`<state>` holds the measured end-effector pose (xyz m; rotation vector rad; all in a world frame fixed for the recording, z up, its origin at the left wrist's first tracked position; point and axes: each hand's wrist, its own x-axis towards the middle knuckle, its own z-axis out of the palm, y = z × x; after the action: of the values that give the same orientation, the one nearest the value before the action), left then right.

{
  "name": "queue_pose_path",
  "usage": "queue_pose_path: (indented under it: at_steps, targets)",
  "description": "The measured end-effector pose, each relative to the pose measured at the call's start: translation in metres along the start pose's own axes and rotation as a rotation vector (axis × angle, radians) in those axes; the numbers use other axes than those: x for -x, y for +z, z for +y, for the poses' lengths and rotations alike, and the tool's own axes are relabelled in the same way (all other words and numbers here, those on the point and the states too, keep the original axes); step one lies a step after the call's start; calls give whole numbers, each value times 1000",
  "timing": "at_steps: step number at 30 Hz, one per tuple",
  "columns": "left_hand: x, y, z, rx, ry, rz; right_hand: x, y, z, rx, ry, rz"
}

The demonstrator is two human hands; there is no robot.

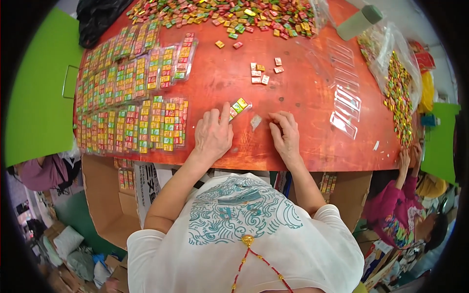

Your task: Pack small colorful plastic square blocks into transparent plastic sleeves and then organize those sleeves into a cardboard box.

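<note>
My left hand [214, 131] lies over the lower end of a narrow clear plastic tray [249, 104]. Small yellow, green and red boxes [238, 106] sit in that tray, and its lower part is hidden under my fingers. My index finger stretches along its left side. To the right, my right hand [286, 134] rests at the table with fingers bent and thumb apart, nothing visible between them. A small whitish, see-through scrap [256, 121] lies between the two hands. Beyond them stands a loose group of small, mostly red boxes [256, 73].
Filled trays [132, 78] line the left of the red table [210, 63]. A heap of small boxes [234, 17] spans the far edge. Clear, unfilled trays [344, 105], a bottle [359, 23] and a bag of boxes [400, 93] are at right. Another person's hand [404, 158] touches the right edge.
</note>
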<state>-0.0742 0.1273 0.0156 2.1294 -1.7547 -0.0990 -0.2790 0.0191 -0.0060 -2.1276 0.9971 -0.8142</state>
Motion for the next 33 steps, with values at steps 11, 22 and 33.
queue_pose_path:
  at_steps: [11,22,33]
  targets:
    - [44,-8,2,119,-64,200,-23,45,-31,-253,-95,-229]
    - [80,-23,-8,135,-56,242,-17,80,-68,-788,450,-410]
    - [107,-34,-11,556,-132,63,-15,88,-85,-985,557,-421]
